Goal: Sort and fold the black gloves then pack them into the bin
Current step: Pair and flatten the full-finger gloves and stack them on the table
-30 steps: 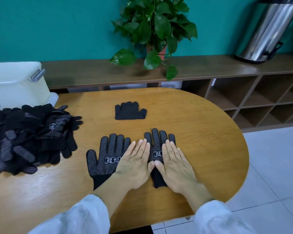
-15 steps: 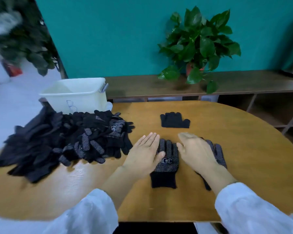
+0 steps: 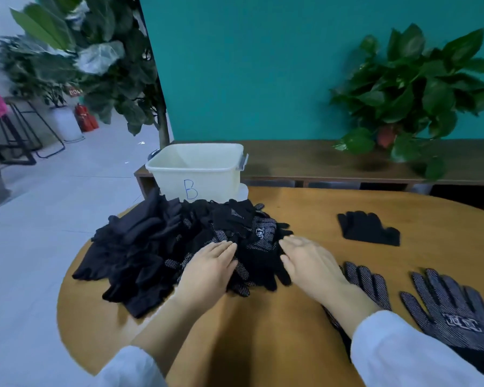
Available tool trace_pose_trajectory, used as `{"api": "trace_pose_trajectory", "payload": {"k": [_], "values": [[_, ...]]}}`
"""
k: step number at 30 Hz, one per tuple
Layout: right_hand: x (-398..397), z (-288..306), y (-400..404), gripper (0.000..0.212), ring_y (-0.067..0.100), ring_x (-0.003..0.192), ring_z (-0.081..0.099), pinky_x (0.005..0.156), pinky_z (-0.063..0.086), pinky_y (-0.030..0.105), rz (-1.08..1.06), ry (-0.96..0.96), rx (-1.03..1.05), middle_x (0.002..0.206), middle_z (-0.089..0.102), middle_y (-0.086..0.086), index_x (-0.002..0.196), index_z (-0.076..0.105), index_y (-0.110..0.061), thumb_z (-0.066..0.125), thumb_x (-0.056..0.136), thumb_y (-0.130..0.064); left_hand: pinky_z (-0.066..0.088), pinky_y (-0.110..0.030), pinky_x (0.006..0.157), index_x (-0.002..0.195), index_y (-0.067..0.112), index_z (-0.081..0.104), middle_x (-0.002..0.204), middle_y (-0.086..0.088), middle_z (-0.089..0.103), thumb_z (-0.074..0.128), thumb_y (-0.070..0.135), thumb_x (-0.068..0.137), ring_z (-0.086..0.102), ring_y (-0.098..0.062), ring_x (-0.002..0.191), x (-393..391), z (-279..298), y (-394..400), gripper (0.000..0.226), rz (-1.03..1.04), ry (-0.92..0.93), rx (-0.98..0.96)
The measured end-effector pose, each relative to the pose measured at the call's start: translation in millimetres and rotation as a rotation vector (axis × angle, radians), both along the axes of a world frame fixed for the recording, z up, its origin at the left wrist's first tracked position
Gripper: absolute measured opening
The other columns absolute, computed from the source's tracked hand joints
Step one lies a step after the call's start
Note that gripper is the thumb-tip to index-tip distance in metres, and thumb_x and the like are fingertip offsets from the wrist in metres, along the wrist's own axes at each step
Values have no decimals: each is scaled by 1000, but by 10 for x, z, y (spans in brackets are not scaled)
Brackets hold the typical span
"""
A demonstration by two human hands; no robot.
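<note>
Resting palm-down on the near edge of the glove pile (image 3: 179, 247), the left hand (image 3: 207, 270) has its fingers straight and close together, holding nothing. The right hand (image 3: 310, 263) lies beside it on the pile's right edge, fingers extended and slightly spread, also gripping nothing — whether its fingertips press into the fabric or only touch it is hard to tell through the blur.

The pile is a loose heap of black gloves on the left part of the wooden table (image 3: 277, 331); several show white grip dots, and one near the top carries a white printed logo too small to read. Just behind the heap stands the white bin (image 3: 196, 174), marked with a blue handwritten "B" on its front wall.

To the right of the hands two dotted gloves lie flat, palm side up: one (image 3: 369, 283) partly under the right forearm, the other (image 3: 453, 311) near the picture's right edge with a boxed white logo — its characters are not legible. Farther back on the table lies a folded black glove (image 3: 368, 229), well apart from the pile.

A potted plant (image 3: 414, 93) sits on the wooden shelf (image 3: 305, 160) against the teal wall.
</note>
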State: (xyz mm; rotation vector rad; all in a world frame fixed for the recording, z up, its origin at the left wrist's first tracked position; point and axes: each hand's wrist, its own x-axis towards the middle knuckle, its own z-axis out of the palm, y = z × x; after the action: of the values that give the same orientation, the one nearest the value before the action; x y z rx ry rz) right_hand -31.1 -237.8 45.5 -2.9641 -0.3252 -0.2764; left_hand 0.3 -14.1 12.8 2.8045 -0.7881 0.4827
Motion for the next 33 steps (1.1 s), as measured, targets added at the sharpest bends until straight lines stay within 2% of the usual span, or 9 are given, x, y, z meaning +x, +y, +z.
{"api": "trace_pose_trajectory", "payload": {"k": [9, 13, 16, 22, 24, 26, 28, 31, 33], "values": [[831, 0, 401, 23, 18, 120, 52, 105, 37, 28, 191, -90, 0, 119, 60, -1, 115, 59, -14, 44, 101, -24, 51, -41, 95, 118, 1, 69, 117, -11, 70, 71, 6, 86, 67, -30, 107, 938, 109, 284, 32, 115, -44, -128], [1228, -110, 673, 28, 19, 101, 68, 94, 51, 31, 307, -205, -20, 99, 73, 1, 95, 73, -13, 82, 72, -25, 47, -42, 104, 123, 2, 66, 126, -11, 66, 59, 8, 93, 60, -30, 120, 1315, 80, 330, 31, 55, -55, -107], [1424, -208, 842, 26, 19, 96, 70, 87, 54, 30, 341, -199, -15, 86, 71, 0, 80, 71, -13, 86, 64, -26, 49, -40, 101, 119, 5, 69, 122, -8, 68, 46, 18, 94, 62, -27, 118, 1465, 20, 348, 36, 20, -55, -69], [1526, -308, 992, 16, 15, 74, 70, 73, 58, 25, 333, -280, 79, 64, 65, -4, 56, 66, -16, 82, 60, -19, 51, -37, 97, 113, 7, 73, 116, -6, 71, 53, 9, 82, 66, -25, 112, 1515, -62, 396, 37, -11, -39, -81], [1496, -285, 1003, 8, 14, 79, 70, 78, 56, 25, 278, -304, 158, 73, 70, -5, 64, 71, -16, 69, 71, -19, 41, -37, 107, 122, 6, 68, 128, -9, 65, 43, 3, 77, 58, -27, 123, 1493, -31, 412, 52, -20, 34, -121], [1460, -174, 983, 22, 16, 87, 67, 86, 55, 31, 222, -211, 307, 87, 72, -4, 80, 74, -15, 54, 83, -23, 29, -30, 113, 130, 7, 63, 137, -9, 58, 37, 1, 74, 50, -27, 132, 1441, 75, 405, 61, -41, 101, -183], [1389, 19, 930, 30, 19, 89, 65, 82, 53, 38, 184, -97, 515, 94, 73, -1, 93, 72, -14, 48, 88, -31, 27, -23, 113, 130, 12, 63, 136, -4, 59, 45, 1, 83, 49, -21, 131, 1366, 244, 382, 51, -64, 154, -267], [1267, 409, 779, 19, 14, 70, 64, 67, 52, 33, 144, -64, 821, 79, 73, -1, 89, 75, -12, 59, 89, -22, 50, -34, 96, 110, 21, 72, 106, 7, 74, 66, 12, 89, 65, -11, 102, 1228, 588, 314, 23, -73, 242, -557], [1160, 687, 649, 19, 5, 52, 47, 54, 38, 25, 119, -26, 960, 58, 59, -10, 74, 73, -13, 62, 89, -15, 54, -40, 87, 95, 21, 74, 86, 5, 75, 72, 17, 88, 69, -14, 87, 1104, 870, 244, 8, -38, 321, -769]]}}
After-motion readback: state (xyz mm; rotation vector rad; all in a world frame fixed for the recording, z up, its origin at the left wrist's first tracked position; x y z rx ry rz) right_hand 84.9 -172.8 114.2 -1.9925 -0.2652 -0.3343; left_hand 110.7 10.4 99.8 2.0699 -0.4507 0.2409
